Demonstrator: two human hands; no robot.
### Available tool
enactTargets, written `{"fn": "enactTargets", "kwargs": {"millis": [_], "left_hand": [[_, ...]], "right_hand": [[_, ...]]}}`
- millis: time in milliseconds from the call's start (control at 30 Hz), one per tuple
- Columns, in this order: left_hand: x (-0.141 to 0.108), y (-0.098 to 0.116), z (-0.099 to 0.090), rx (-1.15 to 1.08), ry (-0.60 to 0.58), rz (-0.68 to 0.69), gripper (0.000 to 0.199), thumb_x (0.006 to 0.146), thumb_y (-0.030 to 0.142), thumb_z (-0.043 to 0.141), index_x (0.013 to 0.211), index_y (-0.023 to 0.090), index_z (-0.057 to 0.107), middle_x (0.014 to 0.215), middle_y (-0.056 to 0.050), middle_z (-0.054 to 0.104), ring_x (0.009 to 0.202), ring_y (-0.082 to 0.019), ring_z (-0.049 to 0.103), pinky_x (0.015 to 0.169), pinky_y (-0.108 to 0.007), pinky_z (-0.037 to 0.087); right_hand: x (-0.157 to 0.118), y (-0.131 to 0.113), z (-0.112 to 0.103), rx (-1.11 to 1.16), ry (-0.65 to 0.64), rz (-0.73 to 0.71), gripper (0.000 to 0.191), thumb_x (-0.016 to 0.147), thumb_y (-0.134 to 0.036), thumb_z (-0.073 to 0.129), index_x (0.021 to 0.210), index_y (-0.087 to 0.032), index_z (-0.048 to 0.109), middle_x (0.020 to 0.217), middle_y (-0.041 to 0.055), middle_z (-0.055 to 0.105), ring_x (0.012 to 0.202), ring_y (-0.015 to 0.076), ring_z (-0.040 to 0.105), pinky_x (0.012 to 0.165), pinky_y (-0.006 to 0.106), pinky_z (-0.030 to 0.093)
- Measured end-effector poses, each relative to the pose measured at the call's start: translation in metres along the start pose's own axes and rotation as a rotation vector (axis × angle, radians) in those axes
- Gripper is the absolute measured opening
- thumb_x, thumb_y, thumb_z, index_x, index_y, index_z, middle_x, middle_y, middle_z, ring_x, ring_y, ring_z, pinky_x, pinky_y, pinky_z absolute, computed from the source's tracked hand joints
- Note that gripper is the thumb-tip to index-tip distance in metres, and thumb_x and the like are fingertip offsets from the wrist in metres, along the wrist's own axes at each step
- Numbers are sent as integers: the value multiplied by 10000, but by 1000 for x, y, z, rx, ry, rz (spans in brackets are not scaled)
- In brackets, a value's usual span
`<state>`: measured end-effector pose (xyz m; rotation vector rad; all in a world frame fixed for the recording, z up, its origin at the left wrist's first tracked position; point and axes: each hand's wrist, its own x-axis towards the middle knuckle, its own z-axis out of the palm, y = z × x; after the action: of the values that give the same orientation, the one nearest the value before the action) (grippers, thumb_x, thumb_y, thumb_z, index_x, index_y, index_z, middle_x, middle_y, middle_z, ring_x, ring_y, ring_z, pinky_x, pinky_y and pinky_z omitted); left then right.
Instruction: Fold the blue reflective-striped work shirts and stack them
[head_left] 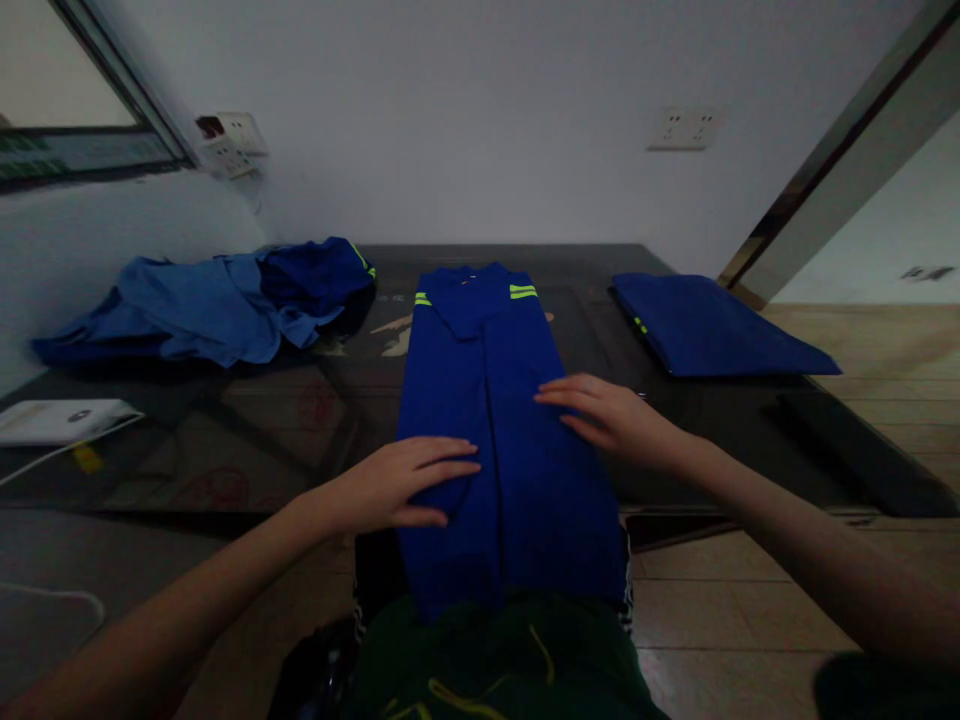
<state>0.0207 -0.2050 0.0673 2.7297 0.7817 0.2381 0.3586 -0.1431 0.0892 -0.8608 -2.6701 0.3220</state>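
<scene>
The left hand [405,482] and right hand [600,410], fingers loosely open, gripping nothing, seem to smooth the jacket [450,400], whose lifting calls for even grips.

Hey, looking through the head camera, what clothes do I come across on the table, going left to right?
Crumpled heap of blue clothes → long blue garment laid out flat, with the left hand and right hand over it → folded blue garment.
</scene>
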Motion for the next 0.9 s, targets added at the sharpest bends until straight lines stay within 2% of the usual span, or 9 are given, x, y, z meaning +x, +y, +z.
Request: {"fn": "enactTargets", "kwargs": {"millis": [100, 133, 200, 267, 333, 467, 700, 800, 900], "left_hand": [[-40, 19, 13, 76, -93, 55, 801, 783, 498, 684, 1471, 326, 311, 1523, -82, 353, 1378, -271, 361, 1114, -424, 332], [-47, 21, 19, 126, -94, 55, 797, 793, 441, 696, 1475, 343, 295, 1525, -76, 350, 1383, -268, 355, 1118, -428, 323], [-53, 20, 35, 252, -57, 45, 730, 853, 259, 649, 1472, 379, 282, 1513, -51, 376, 1379, -246, 365, 1123, -427, 314], [-51, 20, 51, 377, 16, 9, 695, 894, 104, 537, 1469, 397, 279, 1473, -30, 440, 1355, -226, 402, 1121, -430, 315], [-45, 22, 62, 455, 92, -45, 673, 912, 52, 452, 1473, 382, 282, 1399, -30, 524, 1308, -220, 457, 1114, -441, 327], [-37, 27, 69, 460, 187, -67, 591, 938, 91, 410, 1469, 336, 322, 1283, -58, 610, 1214, -224, 537, 1093, -461, 360], [-42, 32, 42, 159, 95, 118, 502, 939, 156, 441, 1410, 326, 432, 1425, -60, 497, 1335, -230, 436, 1087, -455, 387], [-43, 35, 26, -102, 82, 120, 455, 943, 286, 475, 1398, 296, 462, 1389, -60, 536, 1285, -212, 499, 1081, -404, 408], [-42, 33, 9, -320, 119, 112, 420, 949, 356, 465, 1354, 268, 529, 1277, -67, 631, 1154, -199, 611, 1001, -321, 482]], "right_hand": [[-82, -25, 8, 48, -147, 27, 622, 889, -180, 491, 1467, -346, 330, 1482, 26, 418, 1316, 186, 449, 1036, 372, 465], [-101, -28, 16, 19, -147, 43, 685, 870, -154, 498, 1489, -348, 278, 1514, 25, 369, 1349, 190, 408, 1037, 375, 469], [-121, -27, 37, -116, -69, 91, 782, 831, -67, 477, 1505, -365, 216, 1556, 20, 279, 1416, 224, 286, 1074, 458, 427], [-122, -23, 56, -263, 31, 113, 853, 794, 15, 440, 1499, -400, 200, 1568, 13, 236, 1442, 263, 194, 1095, 573, 354], [-110, -22, 67, -341, 61, 92, 875, 788, 46, 429, 1492, -419, 199, 1565, 13, 234, 1442, 281, 174, 1101, 632, 293], [-86, -29, 70, -294, -1, -26, 760, 865, -25, 462, 1496, -370, 218, 1527, 49, 328, 1419, 247, 262, 1127, 589, 277], [-91, -45, 53, 27, -102, -104, 623, 878, -140, 559, 1412, -415, 396, 1484, 27, 411, 1399, 247, 310, 1133, 611, 205], [-90, -54, 37, 261, -140, -127, 534, 902, -228, 556, 1395, -397, 437, 1434, 37, 485, 1357, 227, 395, 1147, 566, 212], [-83, -66, 12, 473, -136, -116, 448, 921, -313, 539, 1361, -381, 495, 1396, 42, 530, 1307, 215, 467, 1135, 494, 291]]}}
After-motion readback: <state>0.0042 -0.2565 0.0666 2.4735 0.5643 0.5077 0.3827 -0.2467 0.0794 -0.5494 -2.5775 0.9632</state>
